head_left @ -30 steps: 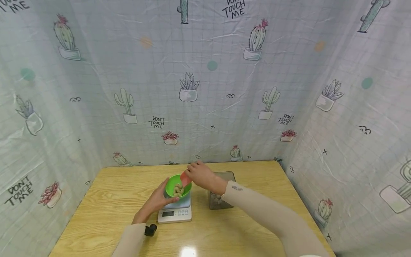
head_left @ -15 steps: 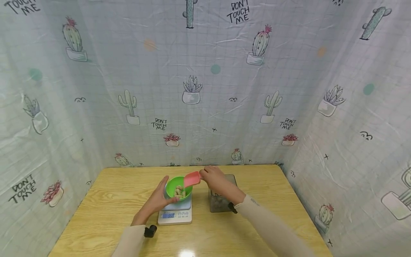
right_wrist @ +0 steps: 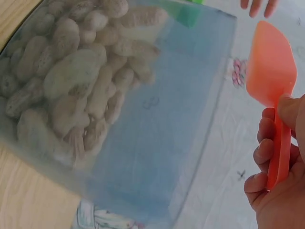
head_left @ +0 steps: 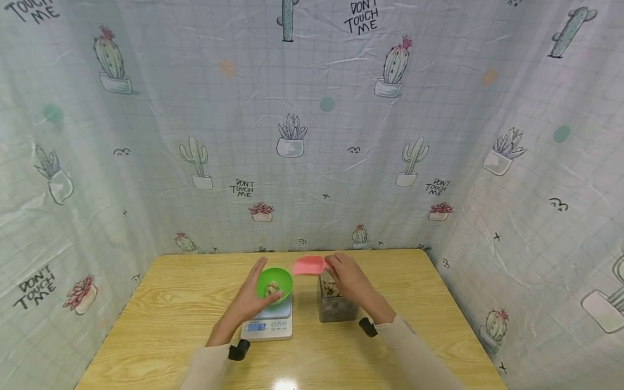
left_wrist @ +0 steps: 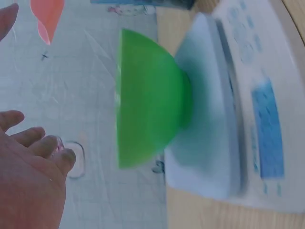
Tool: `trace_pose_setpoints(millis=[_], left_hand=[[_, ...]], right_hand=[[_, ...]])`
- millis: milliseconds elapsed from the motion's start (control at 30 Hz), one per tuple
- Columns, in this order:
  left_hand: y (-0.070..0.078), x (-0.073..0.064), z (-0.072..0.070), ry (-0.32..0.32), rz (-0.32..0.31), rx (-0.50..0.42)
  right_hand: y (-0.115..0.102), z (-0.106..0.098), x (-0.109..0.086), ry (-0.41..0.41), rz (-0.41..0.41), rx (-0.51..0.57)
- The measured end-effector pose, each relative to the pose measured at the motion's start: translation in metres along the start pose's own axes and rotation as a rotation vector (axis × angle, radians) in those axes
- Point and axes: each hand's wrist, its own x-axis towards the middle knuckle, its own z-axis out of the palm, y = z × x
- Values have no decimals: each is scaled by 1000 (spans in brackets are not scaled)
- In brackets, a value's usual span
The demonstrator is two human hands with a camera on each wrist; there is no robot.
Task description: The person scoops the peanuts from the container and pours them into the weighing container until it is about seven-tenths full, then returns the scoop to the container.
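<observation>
A green bowl (head_left: 284, 277) with unshelled peanuts (head_left: 271, 288) in it stands on the white kitchen scale (head_left: 267, 331), whose display is lit. My left hand (head_left: 249, 297) is beside the bowl with fingers extended; in the left wrist view there is space between that hand and the bowl (left_wrist: 150, 102). In my right hand (head_left: 347, 277), fingers wrap the handle of a coral-pink scoop (head_left: 309, 265). The scoop's bowl is raised near the back left of a see-through grey container (head_left: 337, 311), which holds more peanuts (right_wrist: 71, 90) in their shells.
Scale and container stand side by side on a wood-grain table (head_left: 161, 303), with a gap between them. A cactus-print curtain (head_left: 312, 179) hangs behind the table and along both sides. Each wrist carries a small black camera mount (head_left: 239, 350).
My right hand has moved the scoop rightward from over the bowl to the container. My left hand has come off the bowl. The scale's display, dark at first, now shows lit digits.
</observation>
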Motion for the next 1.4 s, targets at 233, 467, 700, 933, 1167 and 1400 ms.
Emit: trace_pose_setpoints(millis=[233,467,700,933,1167,1400], left_hand=[[19,4,13,-10,30,-35],[36,11,31,-28,70,-50],[48,19,53,-70,62,-97],[51,34,81,-137,68,-80],[37,41,106,-203,21,-89],[30,44,120,-241,-6,-161]], right_hand=[[14,-15,-14,61,44,29],[27,-27,-28,92,51,9],[41,-37,-39,85,15,-62],[50,-54,-41,67,-49,-151],[48,-60,-39,-99,-102,-291],[44,-61,-33,-177,-172,-421]])
